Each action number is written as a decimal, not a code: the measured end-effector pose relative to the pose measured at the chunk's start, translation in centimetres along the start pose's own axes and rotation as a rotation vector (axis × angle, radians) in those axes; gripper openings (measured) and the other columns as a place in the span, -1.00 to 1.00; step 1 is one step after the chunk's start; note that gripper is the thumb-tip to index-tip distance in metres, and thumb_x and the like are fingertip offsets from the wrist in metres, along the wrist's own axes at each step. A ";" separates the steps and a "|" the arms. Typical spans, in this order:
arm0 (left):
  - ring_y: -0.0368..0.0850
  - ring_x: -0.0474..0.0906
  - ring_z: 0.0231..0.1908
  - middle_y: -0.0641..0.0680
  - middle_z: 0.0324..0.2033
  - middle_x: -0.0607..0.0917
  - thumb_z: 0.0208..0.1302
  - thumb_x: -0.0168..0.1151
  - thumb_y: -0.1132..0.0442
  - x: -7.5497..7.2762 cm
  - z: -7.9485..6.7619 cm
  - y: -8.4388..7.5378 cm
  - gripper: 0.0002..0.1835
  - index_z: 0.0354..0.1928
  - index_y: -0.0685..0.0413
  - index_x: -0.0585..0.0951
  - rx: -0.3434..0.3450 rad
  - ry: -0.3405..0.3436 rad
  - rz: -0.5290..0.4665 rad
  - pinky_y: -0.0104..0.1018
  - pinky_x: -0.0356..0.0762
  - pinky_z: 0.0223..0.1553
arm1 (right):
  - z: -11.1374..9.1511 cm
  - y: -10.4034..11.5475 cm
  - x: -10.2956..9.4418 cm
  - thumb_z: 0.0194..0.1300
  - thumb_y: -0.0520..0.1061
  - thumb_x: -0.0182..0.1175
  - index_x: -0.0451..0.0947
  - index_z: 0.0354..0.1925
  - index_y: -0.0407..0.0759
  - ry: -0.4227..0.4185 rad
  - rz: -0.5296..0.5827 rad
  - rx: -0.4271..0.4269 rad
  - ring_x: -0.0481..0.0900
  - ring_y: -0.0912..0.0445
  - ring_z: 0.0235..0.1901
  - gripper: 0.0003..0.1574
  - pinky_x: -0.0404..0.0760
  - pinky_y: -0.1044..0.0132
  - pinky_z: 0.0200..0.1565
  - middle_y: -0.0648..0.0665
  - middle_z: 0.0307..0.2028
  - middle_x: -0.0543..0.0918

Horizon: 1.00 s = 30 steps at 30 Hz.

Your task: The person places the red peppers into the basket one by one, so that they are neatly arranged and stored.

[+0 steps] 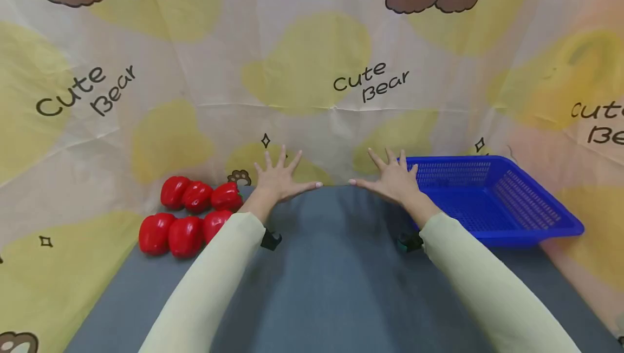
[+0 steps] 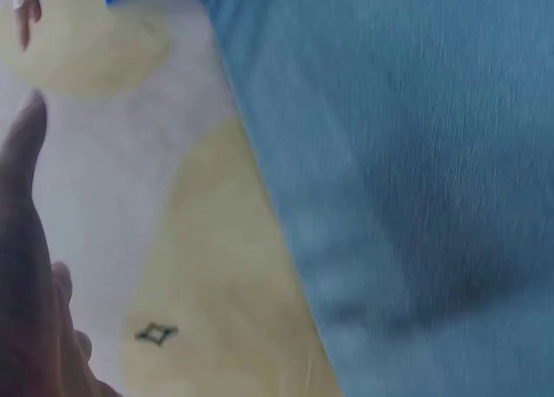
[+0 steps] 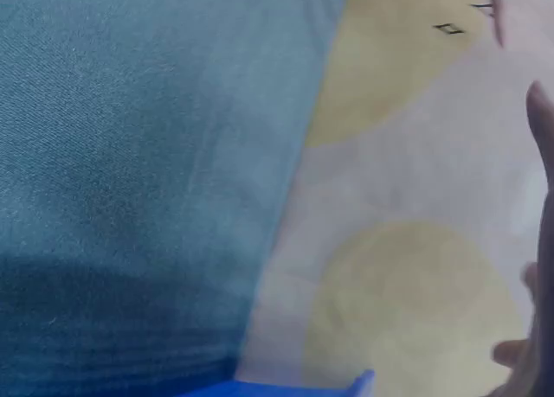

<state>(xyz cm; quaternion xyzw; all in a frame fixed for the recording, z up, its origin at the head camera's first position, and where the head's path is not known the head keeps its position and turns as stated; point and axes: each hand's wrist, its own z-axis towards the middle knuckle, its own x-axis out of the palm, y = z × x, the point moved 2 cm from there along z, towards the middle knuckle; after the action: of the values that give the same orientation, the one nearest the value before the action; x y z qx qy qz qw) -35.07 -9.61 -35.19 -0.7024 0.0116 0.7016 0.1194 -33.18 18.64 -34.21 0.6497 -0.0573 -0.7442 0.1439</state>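
Note:
Both hands reach forward over the table with fingers spread and nothing held. My left hand point(image 1: 279, 182) is just right of several glossy red bell peppers point(image 1: 186, 236), which sit in two rows; the left forearm hides part of the front row. My right hand point(image 1: 394, 181) overlaps the left rim of a blue plastic basket point(image 1: 531, 232) in the head view. The basket has slotted walls and no contents showing. In the left wrist view, the left thumb point(image 2: 22, 146) lies along the left edge; the right thumb point(image 3: 542, 124) shows at the right edge of the right wrist view.
A blue-grey cloth covers the table point(image 1: 317, 288). Behind it hangs a pale curtain point(image 1: 312, 71) with yellow patches, bear drawings and printed lettering, close against the table's back edge. Dark straps point(image 1: 271, 240) sit at the wrists.

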 end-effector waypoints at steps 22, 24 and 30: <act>0.24 0.09 0.56 0.14 0.62 0.02 0.46 -0.12 -0.38 5.9 -2.7 -16.2 -0.14 0.63 -0.26 -0.09 0.180 0.014 -0.657 0.22 0.14 0.52 | -11.1 -14.0 -2.9 0.35 0.25 0.23 -0.01 0.61 0.01 -0.865 0.388 0.199 -0.04 -0.19 0.61 0.07 -0.24 -0.15 0.61 -0.22 0.58 0.13; 0.16 0.12 0.56 0.11 0.61 0.08 0.44 -0.08 -0.37 6.7 -2.8 -17.2 -0.12 0.63 -0.23 -0.07 0.170 0.011 -0.708 0.18 0.19 0.51 | -11.8 -15.2 -2.8 0.32 0.21 0.26 0.03 0.60 -0.02 -0.917 0.404 0.246 -0.02 -0.18 0.60 0.07 -0.22 -0.12 0.62 -0.23 0.58 0.15; 0.03 0.18 0.55 0.00 0.59 0.17 0.37 0.03 -0.39 8.5 -2.8 -19.9 -0.09 0.62 -0.28 -0.04 0.152 0.002 -0.809 0.11 0.25 0.50 | -13.7 -18.1 -3.0 0.33 0.17 0.26 0.08 0.58 0.02 -1.040 0.554 0.398 0.05 0.01 0.58 0.00 -0.15 0.07 0.62 -0.10 0.56 0.19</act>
<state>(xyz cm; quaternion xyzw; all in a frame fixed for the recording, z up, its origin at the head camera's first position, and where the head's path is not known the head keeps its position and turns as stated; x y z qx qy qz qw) -28.49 10.50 -40.62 -0.6401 -0.2139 0.5945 0.4371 -21.85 38.08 -38.34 0.1777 -0.4239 -0.8734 0.1612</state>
